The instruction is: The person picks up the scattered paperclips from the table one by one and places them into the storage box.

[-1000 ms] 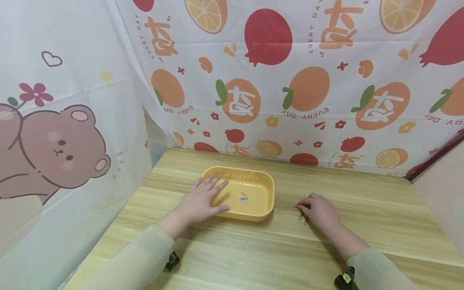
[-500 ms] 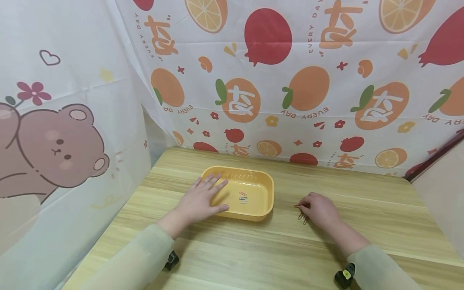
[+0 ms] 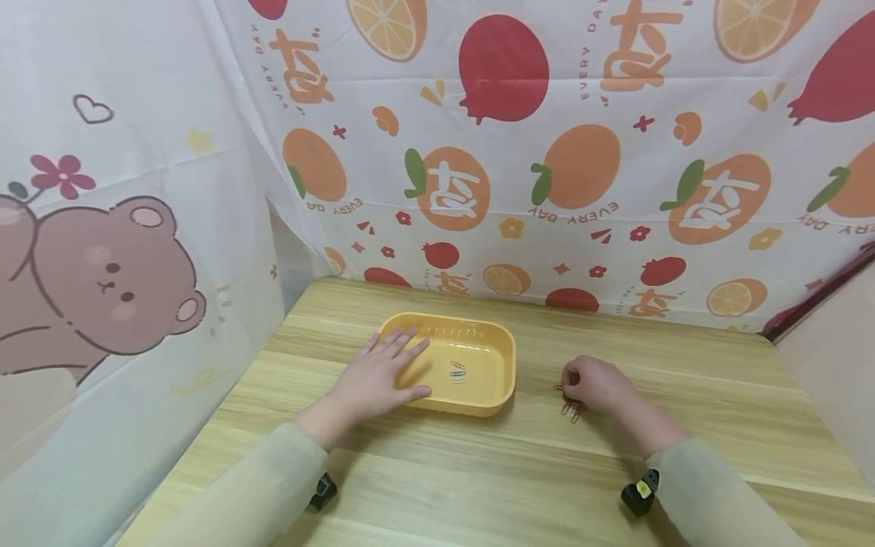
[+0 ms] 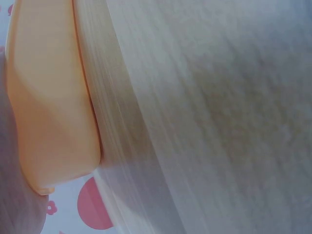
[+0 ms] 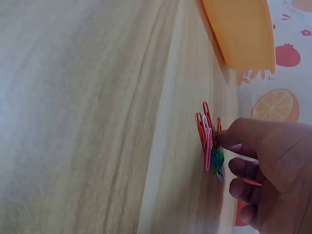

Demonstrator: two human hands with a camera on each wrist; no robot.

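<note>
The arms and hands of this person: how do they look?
The plain, pale grey-green fabric left sleeve and matching right sleeve leave the left hand and right hand without gloves. A small black left device and right device show near the sleeve ends; the right one bears a yellow patch.

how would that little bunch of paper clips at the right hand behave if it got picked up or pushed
The paper clips look small and thin, so each is probably light and fiddly to grasp. Several overlap, so lifting one may drag others. Their flattened loops suggest they'd slide rather than roll if pushed.
</note>
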